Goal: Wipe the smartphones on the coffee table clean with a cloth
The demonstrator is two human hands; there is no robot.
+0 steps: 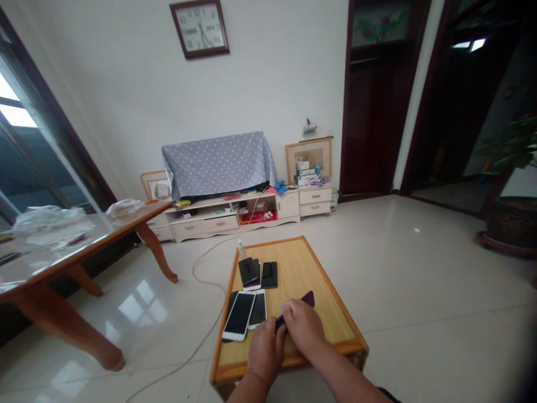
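Observation:
My left hand (265, 348) and my right hand (302, 327) meet over the near end of a small wooden table (302, 263). Both are closed on a dark phone (305, 300) whose purple end sticks out past my right fingers. Just left of my hands lie a white phone (239, 315) and another phone (258, 309) side by side, screens up. Further back on the table sit a stack of dark phones (250, 272) and a single black phone (269, 275). A small bottle (240, 248) stands at the far left corner.
A larger glass-topped table (62, 254) with plastic bags stands at left. A cable (205, 327) trails over the tiled floor. A low TV cabinet (235, 215) with a cloth-covered screen lines the far wall. A potted plant (509, 218) is at right.

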